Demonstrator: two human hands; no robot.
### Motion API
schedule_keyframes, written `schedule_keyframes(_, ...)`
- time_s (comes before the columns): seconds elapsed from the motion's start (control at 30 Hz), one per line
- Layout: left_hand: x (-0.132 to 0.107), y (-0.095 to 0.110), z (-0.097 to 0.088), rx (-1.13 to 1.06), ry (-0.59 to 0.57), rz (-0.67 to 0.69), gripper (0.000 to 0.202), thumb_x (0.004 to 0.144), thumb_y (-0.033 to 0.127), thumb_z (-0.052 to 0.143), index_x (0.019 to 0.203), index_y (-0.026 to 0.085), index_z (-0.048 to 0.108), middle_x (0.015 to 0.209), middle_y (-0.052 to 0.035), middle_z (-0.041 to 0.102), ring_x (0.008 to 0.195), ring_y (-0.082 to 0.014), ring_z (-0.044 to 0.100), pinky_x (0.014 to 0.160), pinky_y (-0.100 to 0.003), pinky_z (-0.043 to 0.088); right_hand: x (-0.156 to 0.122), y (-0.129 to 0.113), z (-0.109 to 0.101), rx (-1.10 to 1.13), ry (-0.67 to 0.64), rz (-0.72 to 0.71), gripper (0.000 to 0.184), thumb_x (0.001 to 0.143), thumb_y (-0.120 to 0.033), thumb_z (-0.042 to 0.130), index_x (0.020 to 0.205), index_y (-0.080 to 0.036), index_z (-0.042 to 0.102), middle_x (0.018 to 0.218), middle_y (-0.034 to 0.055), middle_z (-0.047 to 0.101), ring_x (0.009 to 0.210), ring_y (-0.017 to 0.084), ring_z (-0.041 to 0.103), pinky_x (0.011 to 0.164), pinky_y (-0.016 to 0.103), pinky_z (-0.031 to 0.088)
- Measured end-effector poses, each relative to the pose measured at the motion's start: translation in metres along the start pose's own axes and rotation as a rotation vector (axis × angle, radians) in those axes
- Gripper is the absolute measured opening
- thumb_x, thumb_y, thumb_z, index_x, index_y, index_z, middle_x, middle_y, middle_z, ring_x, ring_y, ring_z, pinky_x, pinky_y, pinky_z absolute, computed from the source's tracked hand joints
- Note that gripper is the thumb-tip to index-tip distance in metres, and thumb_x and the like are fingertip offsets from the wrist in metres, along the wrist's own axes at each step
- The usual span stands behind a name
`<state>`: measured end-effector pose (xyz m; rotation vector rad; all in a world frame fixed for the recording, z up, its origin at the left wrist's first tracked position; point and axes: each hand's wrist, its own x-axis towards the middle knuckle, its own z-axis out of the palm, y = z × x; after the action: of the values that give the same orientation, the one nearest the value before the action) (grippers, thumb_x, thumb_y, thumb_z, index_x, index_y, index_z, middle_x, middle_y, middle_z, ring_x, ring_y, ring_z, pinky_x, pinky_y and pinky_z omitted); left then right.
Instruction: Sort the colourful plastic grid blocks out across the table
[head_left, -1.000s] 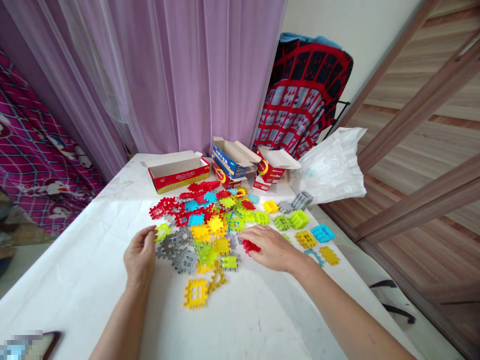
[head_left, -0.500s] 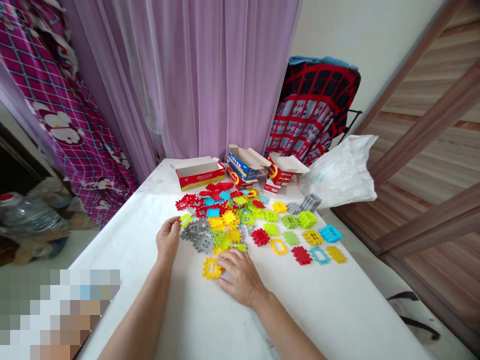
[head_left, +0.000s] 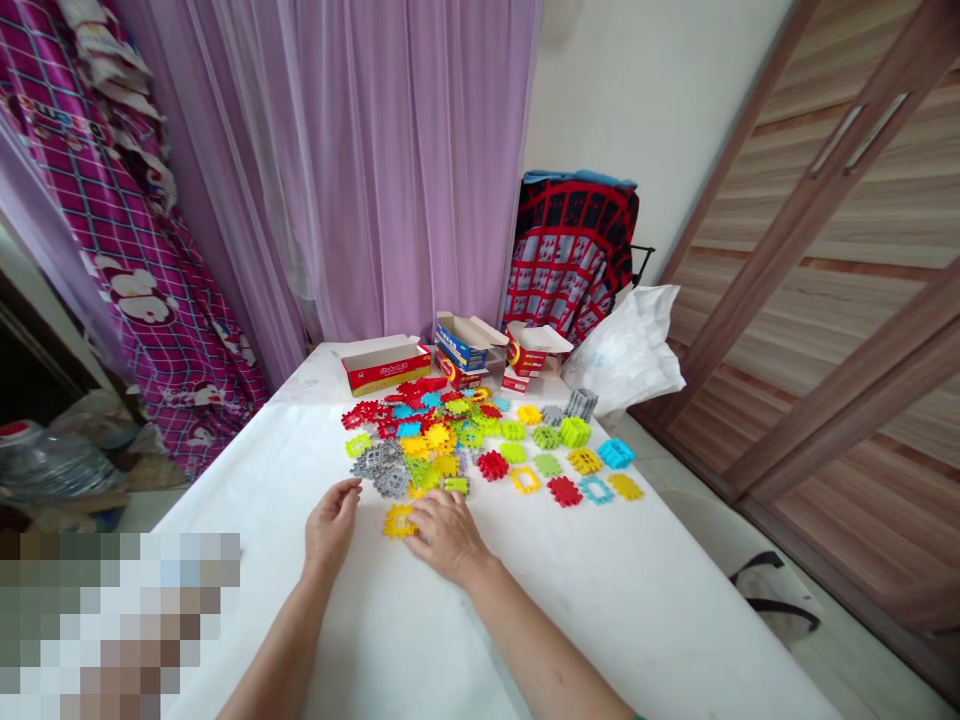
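In the head view my right hand [head_left: 448, 535] rests on the table, its thumb and fingers closed on the right edge of a yellow square interlocking block piece [head_left: 398, 520] with an open window. My left hand [head_left: 332, 522] hovers to the left, thumb and fingertips pressed together, with nothing showing between them. Just beyond its fingertips lie grey toothed pieces [head_left: 390, 481], and farther up sits a lime green piece [head_left: 358, 445]. A lime green block [head_left: 456, 485] is right behind my right fingers. Red pieces [head_left: 365, 412] spread over the far left of the pile.
To the right stand assembled cubes, one lime green [head_left: 575, 432] and one blue [head_left: 616, 453], among single flat pieces. Open cardboard boxes, one red [head_left: 386, 373] and one blue [head_left: 461, 345], line the back. A white plastic bag [head_left: 630, 345] occupies the far right corner of the table [head_left: 525, 620].
My left hand has drawn back toward me, away from the lime green piece. My right hand stays at the yellow piece. The whole view has turned to the right.
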<state>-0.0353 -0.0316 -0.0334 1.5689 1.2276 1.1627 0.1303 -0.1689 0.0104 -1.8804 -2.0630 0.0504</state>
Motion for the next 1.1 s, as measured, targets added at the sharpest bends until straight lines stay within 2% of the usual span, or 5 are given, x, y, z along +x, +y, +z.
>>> schedule_keyframes(0.13, -0.008, 0.007, 0.000, 0.066, 0.005, 0.014, 0.036, 0.071, 0.050, 0.054, 0.089, 0.024, 0.071, 0.087, -0.0059, 0.077, 0.086, -0.0248, 0.071, 0.081, -0.038, 0.053, -0.001, 0.002, -0.001, 0.032, 0.088, 0.076, 0.017, 0.095, -0.030, 0.051, 0.098, -0.024, 0.067, 0.102, 0.0054, 0.072, 0.105, 0.022, 0.059, 0.091, 0.036, 0.043)
schedule_keyframes(0.37, -0.013, 0.015, -0.001, 0.129, 0.015, 0.032, 0.031, 0.068, 0.046, 0.053, 0.085, 0.027, 0.071, 0.083, -0.0036, 0.078, 0.083, -0.0256, 0.072, 0.076, -0.036, 0.054, -0.038, 0.041, -0.024, 0.360, 0.186, 0.653, 0.041, 0.101, -0.030, 0.023, 0.111, -0.021, 0.062, 0.093, 0.0039, 0.075, 0.075, 0.015, 0.070, 0.073, 0.024, 0.052)
schedule_keyframes(0.6, -0.012, 0.022, -0.004, 0.184, -0.006, 0.048, 0.030, 0.067, 0.045, 0.054, 0.083, 0.028, 0.071, 0.081, -0.0033, 0.078, 0.084, -0.0259, 0.072, 0.073, -0.034, 0.055, -0.075, 0.080, -0.038, 0.229, 0.206, 0.834, 0.034, 0.097, -0.031, 0.034, 0.091, -0.026, 0.067, 0.087, 0.0039, 0.075, 0.078, 0.020, 0.070, 0.067, 0.027, 0.050)
schedule_keyframes(0.87, 0.005, 0.023, -0.002, 0.280, -0.020, 0.020, 0.032, 0.068, 0.042, 0.052, 0.087, 0.026, 0.072, 0.085, -0.0032, 0.078, 0.083, -0.0237, 0.071, 0.071, -0.030, 0.053, -0.103, 0.092, -0.043, -0.079, 0.185, 0.709, 0.025, 0.093, -0.025, 0.045, 0.099, -0.025, 0.069, 0.103, 0.0040, 0.070, 0.093, 0.017, 0.066, 0.080, 0.025, 0.048)
schedule_keyframes(1.1, 0.019, 0.021, 0.006, 0.324, -0.013, -0.001, 0.032, 0.072, 0.043, 0.051, 0.091, 0.028, 0.072, 0.087, -0.0016, 0.078, 0.087, -0.0235, 0.070, 0.069, -0.029, 0.050, -0.089, 0.111, -0.063, -0.019, -0.028, 0.314, 0.036, 0.080, -0.022, 0.064, 0.116, -0.026, 0.066, 0.134, 0.0037, 0.061, 0.120, 0.022, 0.055, 0.100, 0.034, 0.043)
